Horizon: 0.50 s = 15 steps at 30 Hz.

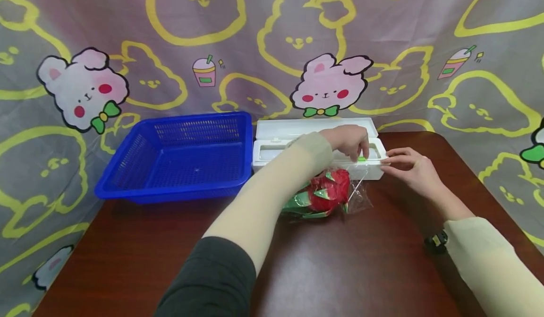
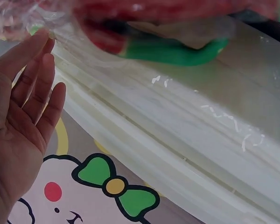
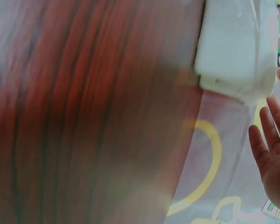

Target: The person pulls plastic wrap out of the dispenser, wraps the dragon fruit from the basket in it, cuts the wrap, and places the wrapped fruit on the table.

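Now left hand (image 1: 349, 141) points down, right hand (image 1: 413, 167) sideways, at white box (image 1: 369, 171).

A smooth, close-fitting cream sleeve (image 1: 272, 187) covers the person's left forearm, with a creased black outer sleeve (image 1: 212, 279) above it. The right forearm wears a matching cream sleeve (image 1: 493, 251), and a small black device (image 1: 437, 242) with a yellow marking sits at its wrist end.

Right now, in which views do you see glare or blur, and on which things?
Head view: soft sheen on the reddish-brown wooden table. Left wrist view: small white glints over the long white plastic box; the red and green plastic-wrapped object looks out of focus. Right wrist view: the table's grain looks smeared and hazy.
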Each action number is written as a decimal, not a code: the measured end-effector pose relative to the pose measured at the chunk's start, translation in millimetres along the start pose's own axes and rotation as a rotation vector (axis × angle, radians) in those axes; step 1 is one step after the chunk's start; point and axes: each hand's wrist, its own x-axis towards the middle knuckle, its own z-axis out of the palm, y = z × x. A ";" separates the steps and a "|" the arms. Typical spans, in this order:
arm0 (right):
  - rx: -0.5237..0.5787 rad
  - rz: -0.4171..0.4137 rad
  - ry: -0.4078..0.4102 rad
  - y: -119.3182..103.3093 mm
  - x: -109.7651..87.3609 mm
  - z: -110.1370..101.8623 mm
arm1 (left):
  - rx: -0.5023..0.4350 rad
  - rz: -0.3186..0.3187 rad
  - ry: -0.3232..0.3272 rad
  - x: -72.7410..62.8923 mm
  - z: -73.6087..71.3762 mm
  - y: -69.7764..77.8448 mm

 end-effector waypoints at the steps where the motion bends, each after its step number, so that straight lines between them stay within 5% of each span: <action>1: 0.012 -0.014 0.002 -2.3 1.0 2.1 | 0.000 -0.003 0.005 -0.4 -0.3 -0.4; 9: 0.045 -0.003 0.041 -7.4 5.2 18.4 | -0.059 -0.052 -0.015 -0.7 0.2 -0.8; 15: 0.060 -0.045 0.116 -10.0 6.1 23.6 | -0.002 0.008 0.013 -2.1 -0.2 0.3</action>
